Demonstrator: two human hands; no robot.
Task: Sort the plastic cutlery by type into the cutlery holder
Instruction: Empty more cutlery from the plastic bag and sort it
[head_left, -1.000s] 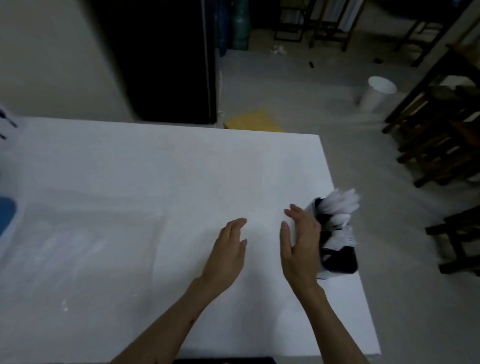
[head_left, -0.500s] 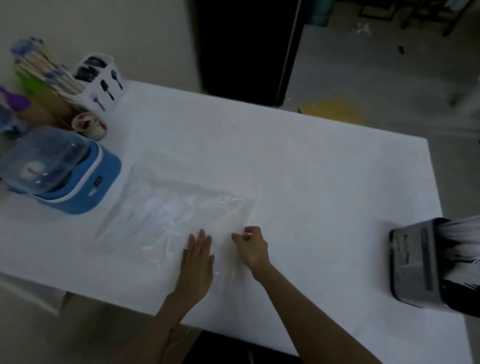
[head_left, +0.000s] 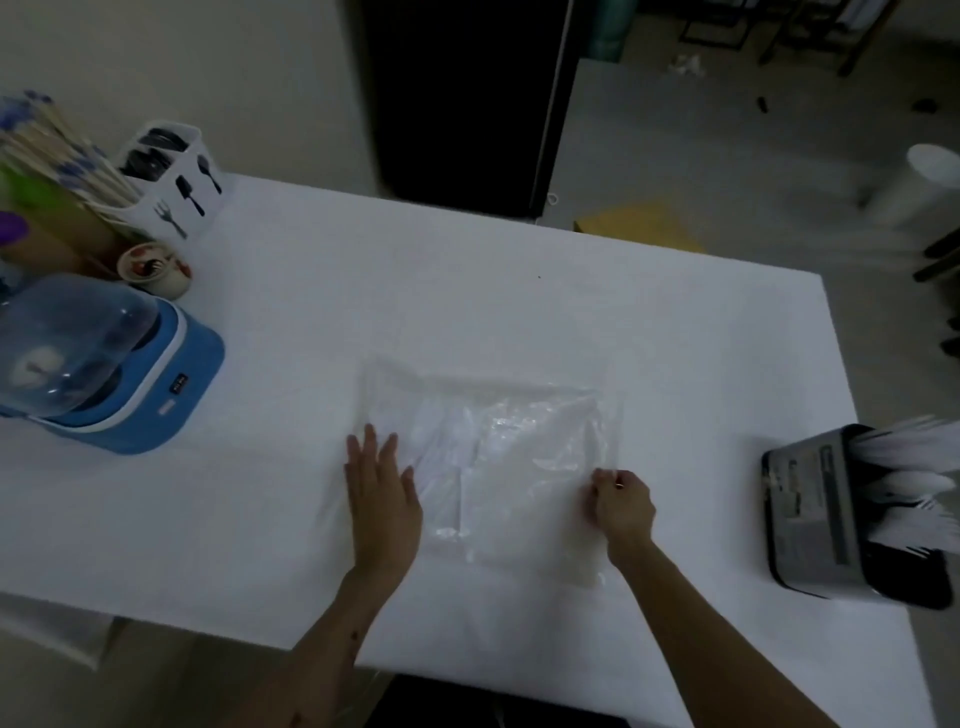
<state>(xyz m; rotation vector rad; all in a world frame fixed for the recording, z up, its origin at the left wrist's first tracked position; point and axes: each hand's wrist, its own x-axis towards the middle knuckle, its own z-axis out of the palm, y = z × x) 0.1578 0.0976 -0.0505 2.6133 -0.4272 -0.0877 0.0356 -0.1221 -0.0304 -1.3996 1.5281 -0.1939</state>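
A clear plastic bag (head_left: 498, 457) holding white plastic cutlery lies flat on the white table (head_left: 467, 312), in front of me. My left hand (head_left: 382, 499) rests flat on the bag's left edge with fingers straight. My right hand (head_left: 621, 501) pinches the bag's right edge with curled fingers. A dark cutlery holder (head_left: 821, 514) stands at the table's right edge, with several white utensils (head_left: 914, 483) sticking out of it.
At the far left stand a blue appliance with a clear dome (head_left: 104, 364), a small cup (head_left: 153, 267), a white cutlery caddy with utensil icons (head_left: 176, 182) and a bundle of chopsticks (head_left: 57, 150). The table's near edge runs close to my arms.
The bag has slid right toward the table's middle, with both hands on it. My hands are now spread wider apart, at the bag's two side edges. The view has shifted.
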